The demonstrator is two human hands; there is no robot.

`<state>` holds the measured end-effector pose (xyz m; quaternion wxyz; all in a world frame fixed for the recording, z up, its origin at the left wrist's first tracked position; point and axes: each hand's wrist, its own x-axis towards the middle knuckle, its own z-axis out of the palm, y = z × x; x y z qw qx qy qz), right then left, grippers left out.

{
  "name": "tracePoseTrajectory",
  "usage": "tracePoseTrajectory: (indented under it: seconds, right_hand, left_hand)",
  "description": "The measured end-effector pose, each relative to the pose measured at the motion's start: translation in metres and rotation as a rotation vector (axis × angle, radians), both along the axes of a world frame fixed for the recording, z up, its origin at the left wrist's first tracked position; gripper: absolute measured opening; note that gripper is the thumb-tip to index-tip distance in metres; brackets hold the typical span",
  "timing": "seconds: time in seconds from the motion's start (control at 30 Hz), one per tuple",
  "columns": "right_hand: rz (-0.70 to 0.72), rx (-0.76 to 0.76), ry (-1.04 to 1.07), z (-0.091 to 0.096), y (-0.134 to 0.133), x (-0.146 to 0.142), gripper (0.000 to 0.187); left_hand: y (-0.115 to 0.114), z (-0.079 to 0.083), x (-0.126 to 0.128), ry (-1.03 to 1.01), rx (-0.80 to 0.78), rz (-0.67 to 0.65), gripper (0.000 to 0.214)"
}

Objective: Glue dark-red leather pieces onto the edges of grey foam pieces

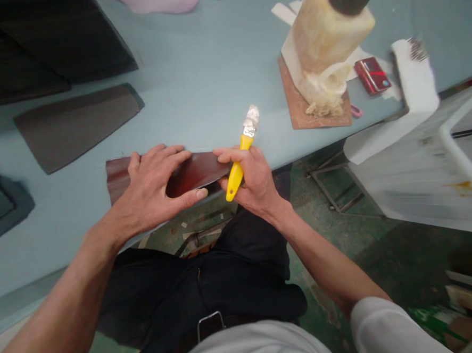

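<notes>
A dark red leather-like piece [201, 170] lies along the near edge of the table, its right end slightly raised. My left hand [152, 187] rests on it with the fingers spread and the thumb out along its near edge. In my right hand [256, 178] is a brush [236, 174] with a yellow handle, its pale, glue-smeared bristles pointing away from me. The thumb and fingers of that same hand also pinch the right end of the red piece.
A glue-crusted plastic container [327, 32] stands on a brown board [300, 114] at the right. Beyond it lies a small red box-like object [373, 76]. Dark grey cut pieces [81, 124] and a black stack [44, 44] occupy the left. The bluish table [199, 93] ends just before my body.
</notes>
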<state>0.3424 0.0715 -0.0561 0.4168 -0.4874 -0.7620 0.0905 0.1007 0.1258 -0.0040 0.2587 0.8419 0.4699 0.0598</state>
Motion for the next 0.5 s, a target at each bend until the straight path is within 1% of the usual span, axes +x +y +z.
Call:
tracePoseTrajectory:
  seconds: [0.17,0.4,0.5]
  right_hand:
    - [0.032,-0.028,-0.067,-0.001,0.009,-0.001,0.04]
    - [0.092,0.078,-0.073,-0.001,0.016,-0.001,0.036]
    - [0.096,0.131,-0.07,-0.002,0.018,-0.002,0.038]
  left_hand:
    - [-0.005,-0.002,-0.001,0.005,-0.014,0.015,0.098]
    - [-0.015,-0.011,-0.006,-0.012,0.062,0.008,0.096]
    - [-0.025,-0.013,-0.015,-0.001,0.129,0.003,0.087]
